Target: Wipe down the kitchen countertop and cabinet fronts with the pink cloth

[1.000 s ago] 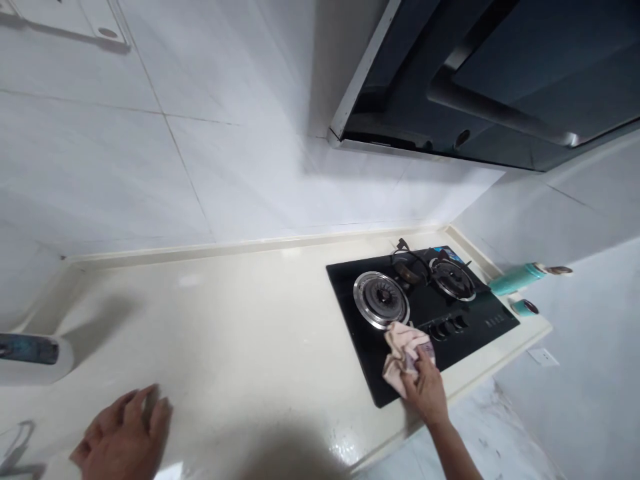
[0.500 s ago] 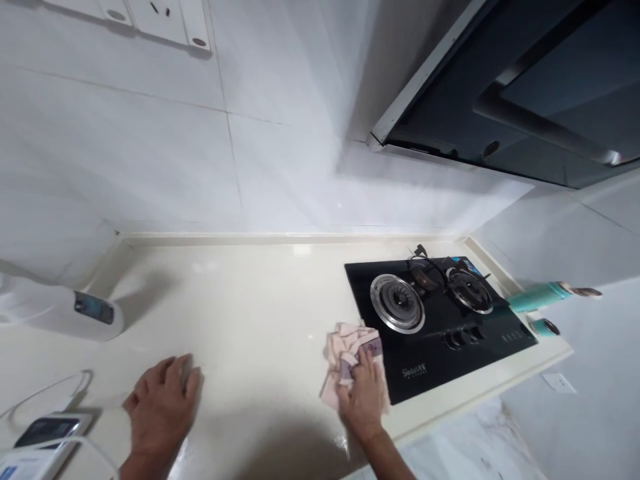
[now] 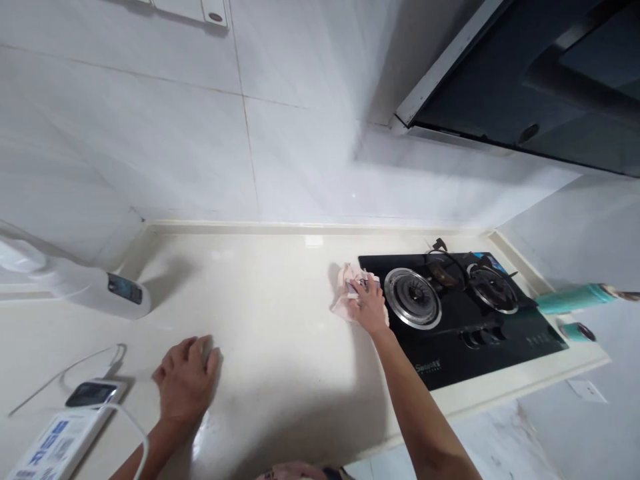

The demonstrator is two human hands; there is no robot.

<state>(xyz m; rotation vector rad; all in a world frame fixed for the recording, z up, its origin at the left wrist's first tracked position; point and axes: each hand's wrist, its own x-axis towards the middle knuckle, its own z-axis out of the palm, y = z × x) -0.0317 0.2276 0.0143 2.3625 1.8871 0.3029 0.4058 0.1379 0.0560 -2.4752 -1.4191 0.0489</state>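
A pale pink cloth (image 3: 345,305) lies bunched on the cream countertop (image 3: 270,320), against the left edge of the black gas stove (image 3: 453,353). My right hand (image 3: 369,303) presses down on it, fingers bent over its folds, and hides part of it. Some dark printing shows on the cloth near my fingertips. Over on the left, my left hand (image 3: 187,377) rests palm down on the counter, fingers loosely bent and the thumb apart. I see nothing held in it.
At left are a white appliance with a dark display (image 3: 125,289), a white box (image 3: 53,443), a small device (image 3: 93,393) and a white cable (image 3: 137,427). A range hood (image 3: 500,100) overhangs the stove. Teal containers (image 3: 575,299) stand beyond its right end.
My right hand and the cloth have moved away from me, along the stove's left edge toward the wall. My left hand stays on the counter. The view has shifted a little left.
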